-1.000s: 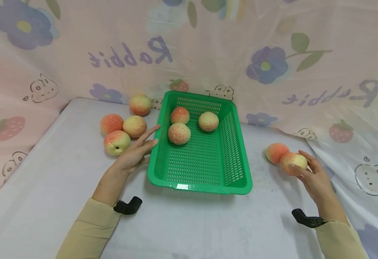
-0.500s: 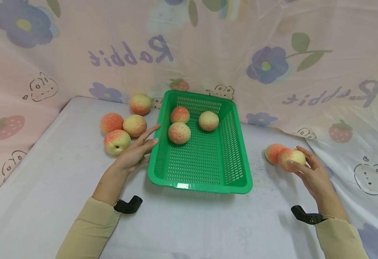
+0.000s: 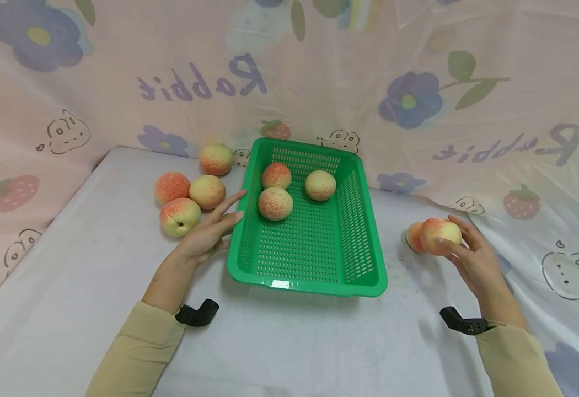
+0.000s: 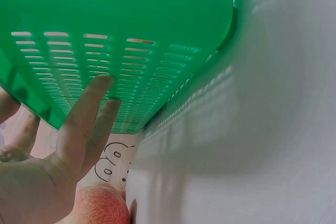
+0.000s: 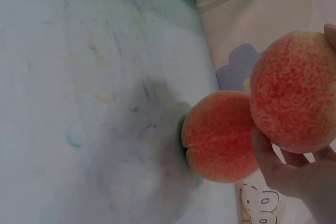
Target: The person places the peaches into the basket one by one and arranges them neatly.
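Note:
On the right, my right hand [image 3: 473,259] holds a red-and-yellow peach [image 3: 440,236] between thumb and fingers. In the right wrist view this held peach [image 5: 296,93] is above the table, in front of a second peach [image 5: 220,137] that rests there. That second peach [image 3: 413,237] is partly hidden in the head view. My left hand [image 3: 205,237] touches the left rim of the green plastic basket [image 3: 306,288]. Its extended fingers lie against the slotted outer wall [image 4: 47,3] in the left wrist view. Three peaches, including a pale one [image 3: 320,185], lie inside the basket.
Left of the basket sit several more peaches [image 3: 180,216], close to my left hand, with one peach [image 3: 216,159] farther back. A printed cloth [image 3: 319,71] hangs behind and at the sides. White cloth covers the table [image 3: 279,347].
My right hand has lifted the peach slightly and moved it left, so it now covers more of the peach beside it. The left hand and basket have stayed in place.

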Demonstrator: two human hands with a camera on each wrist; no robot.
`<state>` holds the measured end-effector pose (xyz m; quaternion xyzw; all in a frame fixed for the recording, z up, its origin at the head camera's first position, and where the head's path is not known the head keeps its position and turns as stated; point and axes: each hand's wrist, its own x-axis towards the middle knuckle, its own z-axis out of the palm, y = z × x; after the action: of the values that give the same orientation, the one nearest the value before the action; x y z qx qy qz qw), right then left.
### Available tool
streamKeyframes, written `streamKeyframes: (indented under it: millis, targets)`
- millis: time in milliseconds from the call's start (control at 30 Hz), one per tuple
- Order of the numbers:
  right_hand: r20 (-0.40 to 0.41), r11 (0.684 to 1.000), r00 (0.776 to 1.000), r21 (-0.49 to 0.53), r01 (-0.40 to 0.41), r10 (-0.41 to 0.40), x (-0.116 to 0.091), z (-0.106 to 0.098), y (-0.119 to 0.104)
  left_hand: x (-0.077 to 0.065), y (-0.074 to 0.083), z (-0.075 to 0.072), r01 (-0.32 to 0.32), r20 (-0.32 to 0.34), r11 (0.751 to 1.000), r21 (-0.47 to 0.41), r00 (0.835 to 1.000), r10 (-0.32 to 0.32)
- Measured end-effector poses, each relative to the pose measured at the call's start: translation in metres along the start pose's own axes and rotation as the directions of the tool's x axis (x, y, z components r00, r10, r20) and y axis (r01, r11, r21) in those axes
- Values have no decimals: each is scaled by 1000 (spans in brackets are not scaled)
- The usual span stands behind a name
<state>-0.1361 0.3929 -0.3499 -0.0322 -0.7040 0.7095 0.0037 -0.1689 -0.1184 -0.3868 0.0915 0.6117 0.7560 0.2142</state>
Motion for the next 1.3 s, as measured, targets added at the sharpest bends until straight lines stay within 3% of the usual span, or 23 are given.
streamKeyframes:
  millis: [667,933,1133,1300]
  targets:
    - [85,997,994,-26,72,-69,32,60,-25,0,0,0,-3,7,1000,1,1000,3]
    - [57,988,998,-150,26,-17,50,95,-46,-1,1,0,4,-1,1000,8,1000,-4]
    - [120,995,991,-71,67,-58,60,116,-51,-1,1,1,9,2,1000,12,1000,-9]
    - [133,992,990,-112,55,-40,69,132,-54,-1,1,1,6,1,1000,10,1000,-6]
